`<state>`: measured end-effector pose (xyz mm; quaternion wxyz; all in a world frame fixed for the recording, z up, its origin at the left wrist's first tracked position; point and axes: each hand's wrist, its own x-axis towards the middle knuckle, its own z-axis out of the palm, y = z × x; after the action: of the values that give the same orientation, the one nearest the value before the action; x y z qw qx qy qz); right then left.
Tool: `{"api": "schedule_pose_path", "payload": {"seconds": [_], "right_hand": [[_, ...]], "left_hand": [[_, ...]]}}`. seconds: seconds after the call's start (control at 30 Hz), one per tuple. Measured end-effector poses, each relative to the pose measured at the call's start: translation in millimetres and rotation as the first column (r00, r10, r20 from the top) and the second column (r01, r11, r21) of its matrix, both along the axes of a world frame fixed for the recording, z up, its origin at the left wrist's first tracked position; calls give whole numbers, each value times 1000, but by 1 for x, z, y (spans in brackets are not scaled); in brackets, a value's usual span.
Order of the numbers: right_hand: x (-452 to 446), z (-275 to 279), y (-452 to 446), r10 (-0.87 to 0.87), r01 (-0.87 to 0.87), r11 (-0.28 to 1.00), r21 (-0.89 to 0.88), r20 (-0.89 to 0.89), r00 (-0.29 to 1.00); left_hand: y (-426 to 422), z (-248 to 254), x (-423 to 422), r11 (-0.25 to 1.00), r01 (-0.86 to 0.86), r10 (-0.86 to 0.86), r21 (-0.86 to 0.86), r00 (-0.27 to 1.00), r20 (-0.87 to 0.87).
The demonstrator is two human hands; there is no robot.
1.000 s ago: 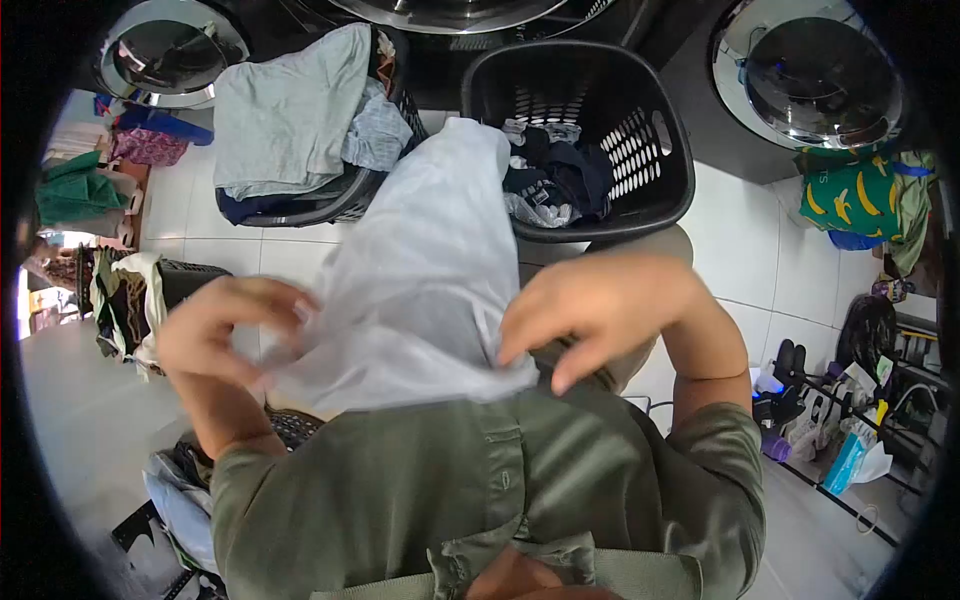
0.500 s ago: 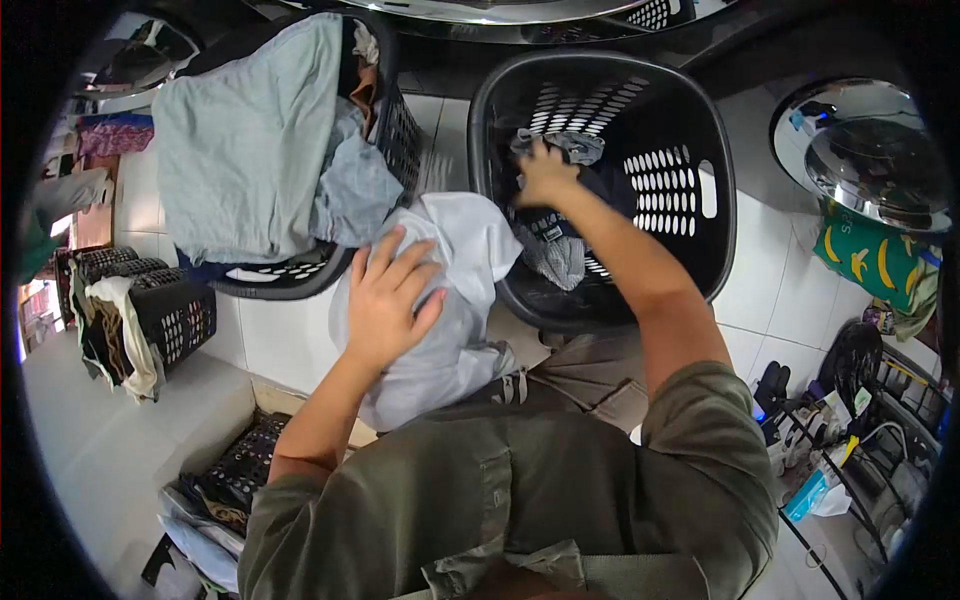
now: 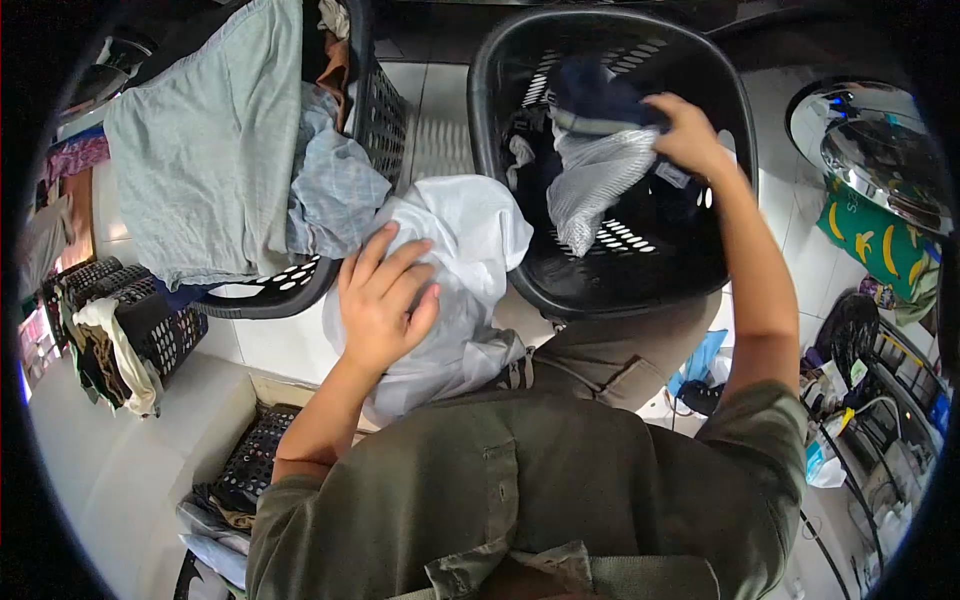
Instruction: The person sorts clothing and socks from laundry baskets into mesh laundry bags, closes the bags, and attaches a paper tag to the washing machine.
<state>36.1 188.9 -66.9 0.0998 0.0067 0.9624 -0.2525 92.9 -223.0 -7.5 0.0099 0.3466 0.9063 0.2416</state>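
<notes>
My left hand (image 3: 385, 305) lies with spread fingers on a white, sheer cloth (image 3: 455, 235) across my lap. Inside the black laundry basket (image 3: 735, 100) in front of me, my right hand (image 3: 690, 138) has its fingers closed on dark and grey striped clothes (image 3: 605, 180), which hang above the basket's floor. The dark upper part is blurred. More dark clothing (image 3: 675, 190) lies below my right hand.
Left of the black basket stands another full basket (image 3: 385, 125) with a pale green cloth (image 3: 215, 150) and a light blue checked garment (image 3: 335, 190) on top. Farther left is a smaller basket (image 3: 180, 340) with clothes. A round machine door (image 3: 880, 150) is at the right.
My right hand has moved right within the basket and lifted the dark and striped clothes. My left hand stays on the white cloth. The view has shifted slightly.
</notes>
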Motion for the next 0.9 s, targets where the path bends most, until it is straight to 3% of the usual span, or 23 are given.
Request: {"api": "schedule_pose_path", "payload": {"seconds": [0.03, 0.07, 0.1, 0.13, 0.17, 0.23, 0.3, 0.33, 0.37, 0.4, 0.43, 0.47, 0.5, 0.53, 0.57, 0.6, 0.63, 0.7, 0.77, 0.8, 0.83, 0.9], "right_hand": [[6, 33, 9, -53, 57, 988, -144, 32, 998], [14, 63, 10, -190, 193, 974, -121, 30, 981], [21, 72, 24, -284, 287, 912, -294, 55, 957], [30, 108, 12, -422, 436, 787, -437, 133, 897], [40, 104, 31, -556, 506, 630, -589, 113, 823], [44, 126, 58, -381, 387, 731, -562, 134, 915], [48, 158, 33, -380, 439, 604, -665, 243, 892], [49, 173, 20, -377, 468, 533, -704, 298, 877], [50, 177, 9, -405, 454, 452, -768, 276, 872], [51, 180, -1, -431, 427, 369, -825, 256, 865], [44, 179, 1, -433, 374, 292, -880, 227, 872], [35, 181, 1, -392, 286, 470, -835, 92, 915], [35, 186, -6, -399, 289, 467, -836, 92, 912], [37, 191, -14, -362, 184, 486, -854, -6, 932], [41, 194, -17, -325, 76, 503, -861, -107, 940], [49, 192, -10, -433, 435, 398, -808, 252, 865], [45, 165, -2, -461, 390, 544, -743, 124, 879], [40, 138, 3, -277, 310, 718, -623, 153, 949], [38, 73, 3, -208, 172, 970, -171, -221, 953], [32, 58, 1, -73, 68, 971, 229, 13, 997], [30, 48, -16, -149, 51, 850, 525, 146, 978], [26, 19, -42, 12, -16, 566, 824, 12, 1000]], "left_hand": [[2, 0, -2, 999, 0, 0, 35, 1000, 2], [4, 0, -3, 998, 2, -2, 68, 1000, 2], [7, 3, -3, 997, 8, -7, 71, 1000, -5], [12, 7, -3, 987, 26, -19, 161, 999, -47], [18, 11, -4, 968, 49, -27, 248, 996, -91], [57, 33, -16, 907, 140, -112, 396, 989, -93], [115, 54, -28, 837, 77, -80, 542, 997, -18], [141, 58, -35, 846, 65, -41, 530, 998, -57], [165, 53, -45, 792, 90, -37, 603, 994, -100], [178, 61, -55, 818, 87, -34, 569, 994, -103], [183, 74, -66, 794, 88, -205, 602, 970, 129], [184, 83, -77, 767, -21, -234, 641, 922, 309], [177, 93, -87, 702, -15, -304, 712, 898, 319], [165, 84, -108, 698, -43, -249, 714, 921, 299], [149, 101, -115, 791, -309, 157, 528, 937, 314], [135, 97, -126, 670, -400, 213, 625, 910, 354], [123, 90, -134, 526, -475, 193, 706, 875, 445], [104, 74, -142, 301, -610, 119, 733, 787, 606], [98, 59, -145, 152, -705, 40, 693, 705, 708], [96, 52, -146, 105, -739, 16, 665, 670, 742], [95, 45, -148, 70, -766, 2, 639, 641, 767], [93, 35, -153, 27, -799, -1, 601, 602, 799]]}}
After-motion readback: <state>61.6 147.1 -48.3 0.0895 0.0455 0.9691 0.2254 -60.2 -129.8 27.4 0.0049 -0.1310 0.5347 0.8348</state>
